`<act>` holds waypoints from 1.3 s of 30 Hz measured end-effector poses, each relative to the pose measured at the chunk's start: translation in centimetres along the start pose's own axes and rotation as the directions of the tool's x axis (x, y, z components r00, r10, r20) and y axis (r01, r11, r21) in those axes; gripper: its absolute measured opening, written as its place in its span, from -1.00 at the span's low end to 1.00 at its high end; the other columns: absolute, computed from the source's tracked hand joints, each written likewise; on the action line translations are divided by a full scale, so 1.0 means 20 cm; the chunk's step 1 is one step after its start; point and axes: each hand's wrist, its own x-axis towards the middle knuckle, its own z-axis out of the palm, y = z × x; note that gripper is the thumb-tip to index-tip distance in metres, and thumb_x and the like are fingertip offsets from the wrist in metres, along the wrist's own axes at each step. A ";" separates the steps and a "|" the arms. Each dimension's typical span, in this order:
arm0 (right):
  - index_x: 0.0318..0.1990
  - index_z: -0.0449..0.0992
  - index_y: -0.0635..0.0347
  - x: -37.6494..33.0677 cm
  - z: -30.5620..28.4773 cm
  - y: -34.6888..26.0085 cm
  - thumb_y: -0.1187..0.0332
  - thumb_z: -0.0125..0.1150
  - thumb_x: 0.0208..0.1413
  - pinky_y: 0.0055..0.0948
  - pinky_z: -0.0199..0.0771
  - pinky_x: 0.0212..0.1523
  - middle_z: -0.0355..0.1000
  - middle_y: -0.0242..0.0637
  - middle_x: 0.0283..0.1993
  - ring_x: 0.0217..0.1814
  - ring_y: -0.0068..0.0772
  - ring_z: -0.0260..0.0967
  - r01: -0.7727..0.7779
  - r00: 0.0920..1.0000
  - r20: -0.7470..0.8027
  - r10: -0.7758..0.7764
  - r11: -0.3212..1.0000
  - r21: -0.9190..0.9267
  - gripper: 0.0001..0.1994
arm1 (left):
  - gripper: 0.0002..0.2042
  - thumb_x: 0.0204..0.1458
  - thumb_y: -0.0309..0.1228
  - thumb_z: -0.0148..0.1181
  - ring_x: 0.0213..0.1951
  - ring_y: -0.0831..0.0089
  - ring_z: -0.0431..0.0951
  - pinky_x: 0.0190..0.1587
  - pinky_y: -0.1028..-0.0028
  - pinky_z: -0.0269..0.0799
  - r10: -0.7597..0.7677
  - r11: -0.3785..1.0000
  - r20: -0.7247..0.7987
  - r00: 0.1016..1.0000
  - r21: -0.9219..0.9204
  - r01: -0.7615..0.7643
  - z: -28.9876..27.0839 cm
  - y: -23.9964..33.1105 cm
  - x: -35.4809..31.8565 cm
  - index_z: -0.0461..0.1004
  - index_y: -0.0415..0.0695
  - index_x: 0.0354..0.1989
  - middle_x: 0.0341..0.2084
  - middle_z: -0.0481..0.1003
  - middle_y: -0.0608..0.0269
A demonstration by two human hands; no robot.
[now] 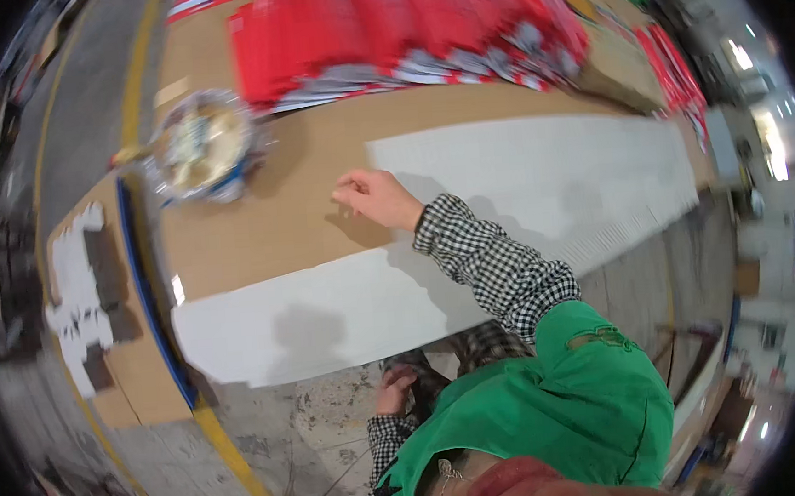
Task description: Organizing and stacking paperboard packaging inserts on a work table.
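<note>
My right hand (371, 196) reaches out over the brown cardboard tabletop (276, 220). Its fingers are curled together, with the fingertips on the brown surface just beside the left end of a long white sheet (540, 173). Nothing shows between the fingers. A second white sheet (310, 314) lies along the table's near edge, under my checked sleeve. My left hand (396, 388) hangs low beside my dark checked trousers, below the table edge. Its fingers are bent, and whether it holds anything is unclear.
Stacks of red flat packs (400, 27) fill the far side of the table. A round foil-wrapped bundle (199, 147) sits at the left end. A lower cardboard surface with white cut-out pieces (82, 288) stands at the left. The concrete floor (328, 437) has yellow lines.
</note>
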 end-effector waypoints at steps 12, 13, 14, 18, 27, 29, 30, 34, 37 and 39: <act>-0.23 0.34 0.31 -1.97 -1.92 0.88 0.08 0.00 0.08 -0.46 0.30 -0.25 0.34 -0.23 -0.32 -0.27 -0.44 0.27 -0.113 -0.152 -0.958 0.242 0.959 0.260 -0.61 | -0.46 -0.08 -0.43 0.10 0.20 0.08 0.04 0.23 0.19 -0.06 0.110 0.967 0.507 0.855 -0.252 0.024 1.12 -0.19 0.24 0.10 -0.25 0.12 0.15 0.11 0.03; -0.12 0.32 0.33 -2.04 -2.01 0.96 0.02 0.01 0.06 -0.41 0.29 -0.19 0.33 -0.16 -0.22 -0.18 -0.37 0.27 -0.142 -0.232 -0.931 0.283 0.937 0.320 -0.52 | -0.48 -0.06 -0.39 0.08 0.20 0.08 0.05 0.24 0.17 -0.06 0.187 0.945 0.513 0.837 -0.327 -0.011 1.16 -0.20 0.26 0.11 -0.24 0.10 0.14 0.12 0.02; -0.12 0.32 0.33 -2.08 -2.11 1.00 0.02 0.01 0.06 -0.41 0.29 -0.19 0.33 -0.16 -0.22 -0.18 -0.37 0.27 -0.142 -0.214 -0.930 0.299 0.932 0.332 -0.52 | -0.48 -0.06 -0.39 0.08 0.20 0.08 0.05 0.24 0.17 -0.06 0.198 0.942 0.494 0.847 -0.334 -0.025 1.24 -0.19 0.27 0.11 -0.24 0.10 0.14 0.12 0.02; 0.07 0.15 0.29 -2.09 -2.31 1.12 -0.17 0.09 -0.08 -0.17 0.30 -0.09 0.23 -0.11 -0.02 -0.05 -0.20 0.25 0.224 0.076 -0.682 0.728 0.654 0.723 -0.26 | -0.52 0.02 -0.34 -0.03 0.18 0.09 0.09 0.24 0.16 -0.06 0.407 0.869 0.347 0.845 -0.431 -0.242 1.37 -0.13 0.27 0.10 -0.26 0.11 0.14 0.12 0.02; 0.00 0.32 0.08 -2.13 -2.63 1.20 -0.15 0.20 -0.17 -0.52 0.25 -0.54 0.39 -0.38 -0.16 -0.35 -0.51 0.30 0.240 0.263 -0.731 0.630 0.691 0.682 -0.36 | -0.45 0.05 -0.19 -0.07 0.10 0.07 0.21 0.16 0.14 0.12 0.421 0.875 0.179 0.889 -0.337 -0.347 1.45 -0.03 0.19 0.04 -0.28 0.14 0.09 0.16 -0.06; 0.00 0.32 0.09 -2.12 -2.62 1.22 -0.12 0.21 -0.16 -0.50 0.27 -0.53 0.39 -0.38 -0.15 -0.34 -0.46 0.31 0.121 0.262 -0.724 0.638 0.723 0.680 -0.37 | -0.43 0.04 -0.16 -0.06 0.08 0.06 0.24 0.15 0.14 0.13 0.443 0.859 0.094 0.892 -0.331 -0.391 1.40 -0.01 0.14 0.04 -0.29 0.13 0.08 0.18 -0.07; -0.01 0.32 0.10 -2.10 -2.61 1.21 -0.11 0.21 -0.15 -0.50 0.27 -0.54 0.39 -0.38 -0.14 -0.33 -0.47 0.32 0.176 0.325 -0.714 0.620 0.703 0.689 -0.39 | -0.43 0.04 -0.16 -0.06 0.06 0.06 0.27 0.13 0.14 0.16 0.428 0.862 0.119 0.896 -0.351 -0.365 1.39 -0.01 0.13 0.04 -0.29 0.13 0.05 0.21 -0.07; -0.04 0.34 0.08 -2.10 -2.62 1.23 -0.07 0.19 -0.11 -0.53 0.25 -0.58 0.39 -0.41 -0.12 -0.31 -0.53 0.33 0.195 0.454 -0.635 0.625 0.626 0.755 -0.45 | -0.42 0.04 -0.14 -0.08 0.06 0.06 0.26 0.10 0.13 0.19 0.410 0.859 0.201 0.889 -0.413 -0.303 1.20 -0.07 0.19 0.01 -0.27 0.15 0.07 0.19 -0.08; -0.02 0.33 0.10 -2.16 -2.77 1.32 -0.08 0.18 -0.10 -0.55 0.23 -0.61 0.38 -0.43 -0.11 -0.27 -0.51 0.34 0.000 0.477 -0.612 0.631 0.696 0.718 -0.44 | -0.39 0.05 -0.14 -0.09 0.12 0.03 0.19 0.11 0.10 0.16 0.426 0.863 0.184 0.886 -0.377 -0.337 1.22 -0.05 0.20 -0.06 -0.24 0.20 0.14 0.10 -0.08; -0.01 0.32 0.11 -2.15 -2.76 1.30 -0.09 0.17 -0.09 -0.57 0.22 -0.63 0.38 -0.43 -0.10 -0.25 -0.49 0.34 0.056 0.392 -0.659 0.642 0.698 0.714 -0.43 | -0.39 0.06 -0.15 -0.09 0.11 0.01 0.21 0.10 0.09 0.18 0.481 0.843 0.152 0.863 -0.350 -0.408 1.25 -0.03 0.18 -0.07 -0.24 0.20 0.13 0.11 -0.09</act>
